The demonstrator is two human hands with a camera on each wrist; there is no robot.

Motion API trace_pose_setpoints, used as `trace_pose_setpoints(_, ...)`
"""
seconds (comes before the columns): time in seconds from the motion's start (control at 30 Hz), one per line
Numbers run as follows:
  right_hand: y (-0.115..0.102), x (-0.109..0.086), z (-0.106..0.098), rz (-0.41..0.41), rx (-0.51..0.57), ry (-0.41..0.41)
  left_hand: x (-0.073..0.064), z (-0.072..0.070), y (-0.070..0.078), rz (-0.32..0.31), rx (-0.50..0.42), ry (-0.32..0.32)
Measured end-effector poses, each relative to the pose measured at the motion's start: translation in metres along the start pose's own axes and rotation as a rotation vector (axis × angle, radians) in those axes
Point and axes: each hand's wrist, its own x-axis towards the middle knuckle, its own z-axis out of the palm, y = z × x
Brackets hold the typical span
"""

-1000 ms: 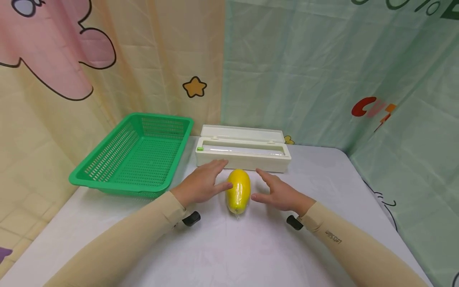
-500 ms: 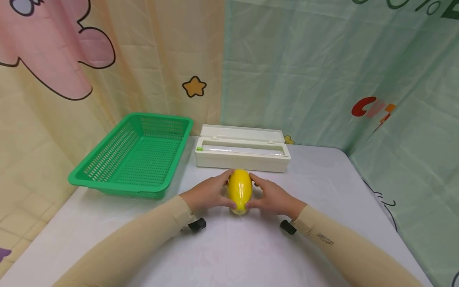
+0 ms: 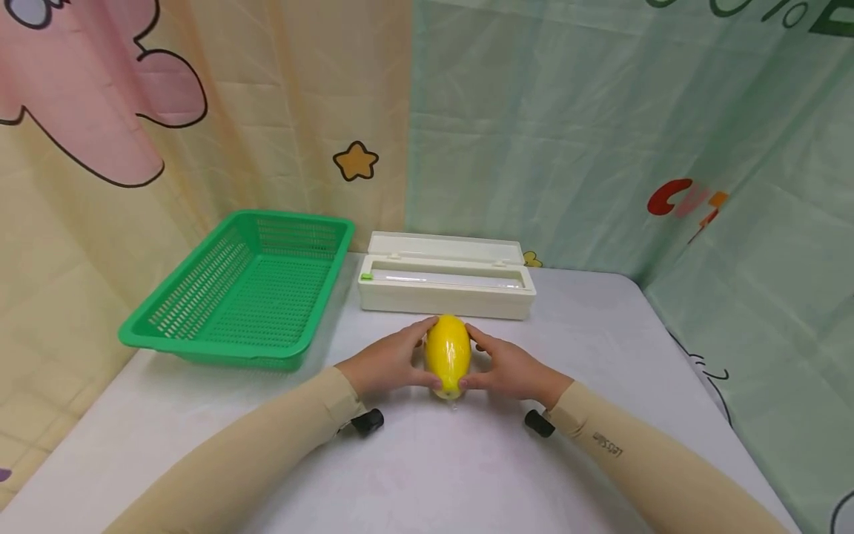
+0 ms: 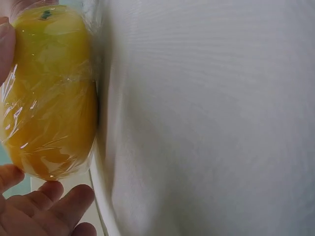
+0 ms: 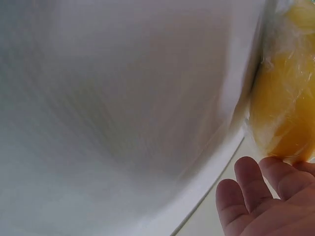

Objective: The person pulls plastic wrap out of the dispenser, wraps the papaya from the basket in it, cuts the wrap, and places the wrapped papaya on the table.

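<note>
A long, rounded yellow fruit (image 3: 448,354) covered in crinkled clear plastic film lies at the middle of the white table (image 3: 460,475). My left hand (image 3: 390,362) holds it from the left, thumb at the near end and fingertips at the far end. From the opposite side my right hand (image 3: 515,368) grips it the same way. In the left wrist view the wrapped fruit (image 4: 51,93) shows a small dark green spot at one end, and fingertips touch the other end. A little loose film pokes out at the near tip.
Just behind the fruit stands a white cling film box (image 3: 447,302), its lid raised and a roll inside. A green perforated basket (image 3: 323,304) sits at the back left. Printed curtains (image 3: 534,148) hang behind the table and along its right side.
Both hands have come inward from either side and taken hold of the wrapped fruit. Over the last half second they keep that grip, and the fruit stays nearly in place.
</note>
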Motion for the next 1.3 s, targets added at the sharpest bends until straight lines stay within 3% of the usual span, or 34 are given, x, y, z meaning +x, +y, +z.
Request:
trace_pose_setpoints(0.6, 0.0062, 0.0034, -0.0065, 0.019, -0.001, -0.039, 0.0061, 0.0033, -0.0043, -0.023, -0.011, 0.008)
trace_pose_setpoints(1.3, 0.0058, 0.0036, -0.0098, 0.002, -0.012, -0.026, 0.0053, -0.0001, -0.0052, 0.001, -0.018, -0.015)
